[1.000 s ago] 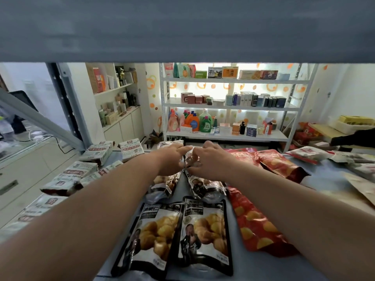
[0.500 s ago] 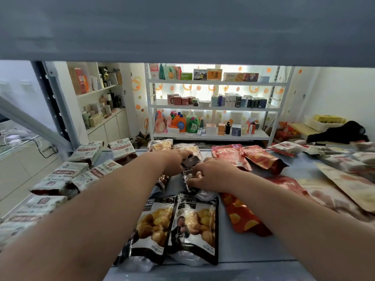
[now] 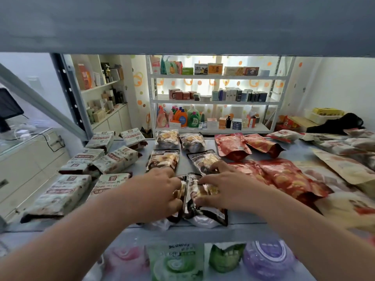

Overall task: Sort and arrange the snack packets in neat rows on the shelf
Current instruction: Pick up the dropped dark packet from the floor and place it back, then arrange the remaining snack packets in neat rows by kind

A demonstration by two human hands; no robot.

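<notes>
Sitting at the front edge of the shelf point(image 3: 243, 221), two black snack packets point(image 3: 203, 201) are lying side by side, with more black packets point(image 3: 163, 160) lining up behind. Right hand point(image 3: 227, 189) is pressing flat on the right one, fingers spread; left hand point(image 3: 160, 191) is covering the left one, fingers bent at its edge, grip unclear. White packets point(image 3: 115, 161) are lying to the left, red pouches point(image 3: 284, 177) to the right.

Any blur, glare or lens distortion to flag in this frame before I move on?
Head view: the lit rack behind glows and partly washes out, leaving the near shelf dimmer; packets at the right edge smear into blur; the wide lens bends the forearms; the left hand, right hand and dark packets look fairly sharp.
</notes>
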